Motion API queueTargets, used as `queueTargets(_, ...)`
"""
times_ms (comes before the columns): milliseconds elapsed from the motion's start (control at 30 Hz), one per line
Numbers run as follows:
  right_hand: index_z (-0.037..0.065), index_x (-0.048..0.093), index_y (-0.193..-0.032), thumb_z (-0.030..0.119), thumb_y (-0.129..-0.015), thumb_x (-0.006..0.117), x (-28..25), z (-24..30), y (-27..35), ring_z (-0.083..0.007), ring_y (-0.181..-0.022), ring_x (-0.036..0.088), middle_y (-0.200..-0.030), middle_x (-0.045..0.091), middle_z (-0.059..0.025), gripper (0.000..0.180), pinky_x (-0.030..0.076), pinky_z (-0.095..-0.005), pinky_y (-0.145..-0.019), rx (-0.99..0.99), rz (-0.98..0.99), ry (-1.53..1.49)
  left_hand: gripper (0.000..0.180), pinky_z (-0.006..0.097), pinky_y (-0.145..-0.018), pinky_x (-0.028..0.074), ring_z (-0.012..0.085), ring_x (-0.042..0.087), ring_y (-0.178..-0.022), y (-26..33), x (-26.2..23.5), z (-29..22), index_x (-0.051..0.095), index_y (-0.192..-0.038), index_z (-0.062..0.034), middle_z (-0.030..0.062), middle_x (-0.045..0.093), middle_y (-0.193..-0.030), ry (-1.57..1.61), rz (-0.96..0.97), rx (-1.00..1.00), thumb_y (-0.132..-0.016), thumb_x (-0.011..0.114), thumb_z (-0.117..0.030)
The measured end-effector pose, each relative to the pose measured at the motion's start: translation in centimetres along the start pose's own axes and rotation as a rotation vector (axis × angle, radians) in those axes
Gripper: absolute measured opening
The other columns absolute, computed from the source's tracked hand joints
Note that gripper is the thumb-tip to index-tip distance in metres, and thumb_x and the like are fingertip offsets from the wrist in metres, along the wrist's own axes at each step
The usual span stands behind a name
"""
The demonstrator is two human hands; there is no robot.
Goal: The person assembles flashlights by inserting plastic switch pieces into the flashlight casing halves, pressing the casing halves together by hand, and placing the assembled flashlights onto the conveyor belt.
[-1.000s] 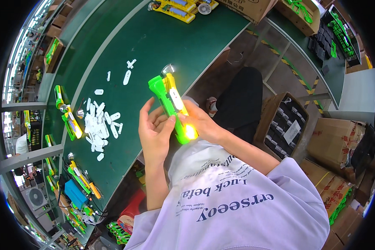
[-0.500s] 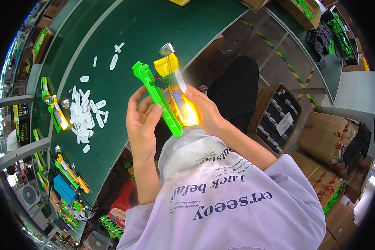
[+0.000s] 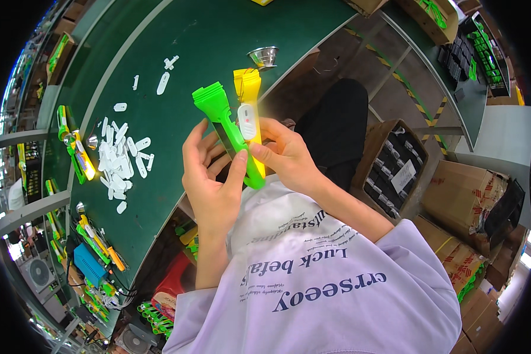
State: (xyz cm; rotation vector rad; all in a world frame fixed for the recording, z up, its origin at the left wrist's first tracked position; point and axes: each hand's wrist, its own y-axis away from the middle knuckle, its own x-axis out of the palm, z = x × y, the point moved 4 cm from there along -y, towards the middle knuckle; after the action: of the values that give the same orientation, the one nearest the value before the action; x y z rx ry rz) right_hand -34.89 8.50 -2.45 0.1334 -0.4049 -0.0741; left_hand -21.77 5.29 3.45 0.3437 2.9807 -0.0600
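Note:
My left hand [image 3: 211, 177] is closed around a green flashlight shell half [image 3: 214, 105], its smooth outer side turned up. In my right hand [image 3: 292, 154] is a yellow flashlight shell half [image 3: 249, 84], gripped between thumb and fingers. A white oval switch cover [image 3: 247, 122] sits on the yellow half. The two halves lie side by side, close together at their lower ends and apart at the heads. Just beyond the yellow head is a shiny reflector cup [image 3: 264, 56], with thin wires near it.
Loose white switch covers [image 3: 117, 160] lie in a pile on the green table [image 3: 153, 35]. Flashlight parts [image 3: 76, 150] and a blue box [image 3: 89, 264] stand along its left side. To the right are a carton of black parts [image 3: 392, 168] and more cardboard boxes [image 3: 463, 192].
Both halves have been turned over, so their outer sides and the switch cover now show. The bright glow from inside the yellow half has mostly gone from view. The reflector has shifted right and away.

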Motion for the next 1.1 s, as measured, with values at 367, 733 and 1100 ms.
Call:
queueTargets(367,-0.001,0.057,-0.128,0.024,-0.096,0.064,-0.1,0.2,0.1,-0.0106,-0.092,0.061,-0.11,0.066,-0.0062,0.041,0.048,-0.0267,-0.08,0.025,0.005,-0.032,0.061,0.033,-0.089,0.055,0.0212,0.065,-0.105,-0.9,-0.9,0.3,0.039,-0.138,0.0036,0.0204,0.061,-0.12,-0.005,0.007,-0.001,-0.084,0.068,0.003)
queueTargets(733,-0.003,0.056,-0.127,0.023,-0.097,0.063,0.0,0.0,0.1,-0.0106,-0.091,0.059,-0.106,0.065,-0.0059,0.04,0.049,-0.0277,-0.082,0.063,0.022,-0.076,0.06,0.033,-0.088,0.056,0.0221,0.063,-0.107,-0.9,-0.3,0.8,0.036,-0.139,0.005,0.0223,0.058,-0.122,0.11,0.085,-0.062,-0.086,0.065,0.005)
queueTargets(1100,-0.003,0.055,-0.127,0.022,-0.097,0.062,-0.4,-0.3,0.0,-0.0128,-0.098,0.059,-0.106,0.064,-0.0079,0.04,0.048,-0.0293,-0.087,0.106,0.061,-0.149,0.06,0.033,-0.089,0.057,0.023,0.06,-0.112,-0.9,0.4,1.5,0.034,-0.139,0.0046,0.0219,0.055,-0.124,0.178,0.141,-0.127,-0.087,0.063,0.006)
